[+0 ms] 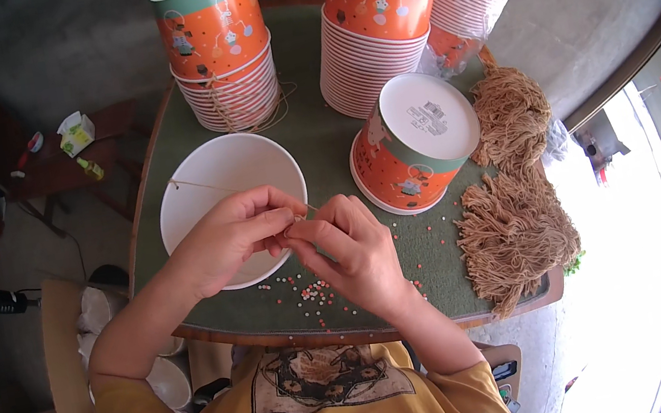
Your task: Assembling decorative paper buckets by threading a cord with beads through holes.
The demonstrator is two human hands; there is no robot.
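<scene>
We have both hands meeting over the white bowl [232, 210]: left hand [227, 238] and right hand [348, 249] are pinched nearly closed on a thin tan string [206, 186], which runs taut across the bowl to its far rim. It looks light, limp and easy to lose, so we judge a fingertip pinch near the end suits it best (whether a bead sits between the fingers, we cannot tell). Tiny round beads [316, 293] dot the green table [319, 135]; fuzzy yarn bundles [514, 220] lie right.
</scene>
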